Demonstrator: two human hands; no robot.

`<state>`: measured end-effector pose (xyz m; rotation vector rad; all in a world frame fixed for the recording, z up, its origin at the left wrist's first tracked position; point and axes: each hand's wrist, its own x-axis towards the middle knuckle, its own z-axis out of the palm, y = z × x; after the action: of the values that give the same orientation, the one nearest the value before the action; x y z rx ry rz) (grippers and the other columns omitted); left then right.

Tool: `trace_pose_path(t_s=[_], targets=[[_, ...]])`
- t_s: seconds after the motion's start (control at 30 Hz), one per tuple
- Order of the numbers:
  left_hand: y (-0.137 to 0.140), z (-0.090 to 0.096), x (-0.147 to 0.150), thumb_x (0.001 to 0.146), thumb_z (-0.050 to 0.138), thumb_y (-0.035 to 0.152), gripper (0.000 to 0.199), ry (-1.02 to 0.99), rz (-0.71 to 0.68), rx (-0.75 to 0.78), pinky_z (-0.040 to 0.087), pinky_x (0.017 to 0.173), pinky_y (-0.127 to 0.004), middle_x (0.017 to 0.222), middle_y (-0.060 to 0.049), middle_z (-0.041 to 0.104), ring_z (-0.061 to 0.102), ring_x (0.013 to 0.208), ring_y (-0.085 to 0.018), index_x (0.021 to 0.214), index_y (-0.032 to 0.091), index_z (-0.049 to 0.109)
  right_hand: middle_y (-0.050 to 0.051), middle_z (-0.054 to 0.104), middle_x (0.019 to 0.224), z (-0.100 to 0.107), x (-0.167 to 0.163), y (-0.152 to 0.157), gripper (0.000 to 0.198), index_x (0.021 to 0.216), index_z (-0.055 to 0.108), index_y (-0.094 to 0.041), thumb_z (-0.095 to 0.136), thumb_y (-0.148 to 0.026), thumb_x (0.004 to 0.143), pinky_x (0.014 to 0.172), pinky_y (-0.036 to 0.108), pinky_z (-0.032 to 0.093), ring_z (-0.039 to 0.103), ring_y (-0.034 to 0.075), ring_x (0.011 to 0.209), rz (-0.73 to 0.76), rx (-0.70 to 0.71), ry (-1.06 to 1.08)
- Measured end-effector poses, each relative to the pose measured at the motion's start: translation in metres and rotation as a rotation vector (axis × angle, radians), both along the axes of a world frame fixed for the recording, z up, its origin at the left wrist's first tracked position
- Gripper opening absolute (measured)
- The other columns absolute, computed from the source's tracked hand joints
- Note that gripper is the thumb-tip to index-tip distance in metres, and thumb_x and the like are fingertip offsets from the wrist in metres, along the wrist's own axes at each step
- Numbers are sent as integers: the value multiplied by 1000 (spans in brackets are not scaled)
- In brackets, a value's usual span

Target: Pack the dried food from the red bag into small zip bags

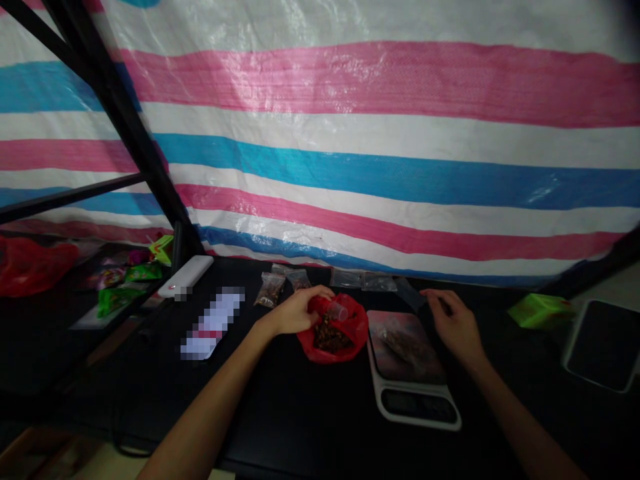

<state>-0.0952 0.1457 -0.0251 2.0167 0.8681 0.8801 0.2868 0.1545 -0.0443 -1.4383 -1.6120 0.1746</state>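
In the head view, your left hand [301, 311] is at the upper-left rim of the red bag [358, 327], its fingers curled at the opening. A clear cup [337, 311] lies just beside those fingertips, in the bag's mouth above the brown pieces [330, 336]. You cannot tell here whether the fingers pinch the rim, the cup or both.

Your right hand [456, 328] is beyond the far right corner of the white scale [417, 405], fingers bent, with the index fingertip at the edge of a flat clear bag [411, 295]; whether thumb and finger press together on it cannot be made out. A filled clear bag [401, 343] lies on the scale's plate, between your two hands and apart from both. Small filled packets [270, 290] lie just behind your left wrist on the black table [300, 413].
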Motion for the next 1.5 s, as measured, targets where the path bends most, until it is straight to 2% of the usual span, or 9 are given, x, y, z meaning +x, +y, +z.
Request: trace_pose_path(t_s=[0.13,0.23,0.43,0.57,0.8,0.9,1.03,1.33,1.5], targets=[[3,-6,-1,63,49,-6,64,-72,-36,-61,51,107,-42,126,-9,72,68,117,-23,118,19,68,9,71,98,4,2,-3,32,99,74,-22,53,-46,96,69,36,49,63,24,80,-17,-6,14],[4,-5,-3,72,55,-2,53,-105,1,-66,47,112,-44,128,-10,70,66,120,-24,119,19,69,9,71,98,9,0,-4,31,97,73,-23,52,-45,96,73,37,50,66,25,87,2,-3,24],[2,6,-6,96,59,38,37,-192,163,-181,52,104,-41,126,-8,70,66,116,-25,130,22,64,7,74,99,24,-10,-17,28,100,74,-27,52,-45,100,91,43,50,66,27,99,239,-56,-174],[2,6,-7,101,51,46,37,-238,243,-153,50,102,-37,125,-7,69,65,114,-24,125,22,66,7,73,106,35,-19,-29,29,119,70,-28,54,-43,100,94,47,48,65,28,102,322,-130,-317],[8,-2,-9,104,44,42,33,-187,377,142,47,105,-40,120,-10,66,62,114,-24,117,19,65,7,71,124,41,-31,-53,34,127,68,-31,53,-44,99,96,50,48,64,31,113,278,-249,-442],[9,-3,-10,106,39,37,33,-67,434,272,44,109,-40,120,-11,62,58,120,-23,111,19,66,8,69,125,33,-35,-70,49,137,63,-32,65,-48,91,93,51,49,63,33,111,220,-229,-530],[6,-4,-7,107,34,32,34,24,485,306,46,108,-37,120,-10,59,59,118,-21,112,20,65,12,68,122,18,-41,-83,66,139,61,-29,75,-55,81,89,52,48,61,36,108,127,-199,-622],[5,-7,-8,107,35,28,29,117,447,355,50,106,-37,121,-9,56,62,114,-21,115,23,63,11,66,128,9,-49,-84,61,134,63,-29,74,-57,82,92,49,47,61,35,112,110,-207,-645],[6,-8,-8,107,35,28,29,124,454,362,50,106,-37,121,-8,56,63,113,-21,116,23,63,12,66,125,5,-48,-82,38,116,72,-27,71,-50,85,92,50,48,61,36,112,84,-122,-590]])
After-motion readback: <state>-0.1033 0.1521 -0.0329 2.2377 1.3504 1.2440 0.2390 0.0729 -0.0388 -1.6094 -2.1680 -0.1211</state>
